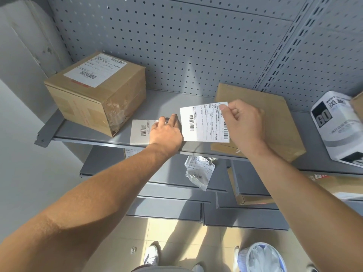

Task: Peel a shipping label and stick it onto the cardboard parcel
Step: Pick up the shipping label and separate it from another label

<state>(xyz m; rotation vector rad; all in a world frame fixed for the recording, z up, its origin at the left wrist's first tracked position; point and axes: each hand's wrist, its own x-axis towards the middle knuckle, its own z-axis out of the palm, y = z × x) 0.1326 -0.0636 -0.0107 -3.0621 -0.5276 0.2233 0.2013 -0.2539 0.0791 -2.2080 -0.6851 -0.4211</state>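
- Shipping label (203, 124) is held up in the air just over the front of the shelf (161, 103), printed face toward the camera, with its long axis running roughly left to right and its text turned sideways
- The right hand (244, 122) has it by the upper right corner only: thumb and fingers (224, 107) are curled and pinch that corner, so the rest of the sheet hangs free to the left of the hand; whether the backing is already off cannot be told
- The flat cardboard parcel (275, 118) lies on the shelf directly behind and below the right hand, reaching right and toward the front edge; it shows no label, so it is likely the target, and the right hand is far the nearer one
- To land there the label would have to travel right and down, across the hand's own position, so the free left edge would probably touch first
- The left hand (167, 132) rests just left of the label, fingers straight and flat on a second printed sheet (138, 132) lying on the shelf, gripping nothing
- The cardboard box (94, 101) at the far left already carries a label (96, 70) on top and stands well apart
- A white printed carton (337, 124) crowds the parcel's right side, the pegboard (176, 46) closes the back, and open room remains at the front
- Crumpled label paper (198, 171) sits on the shelf below
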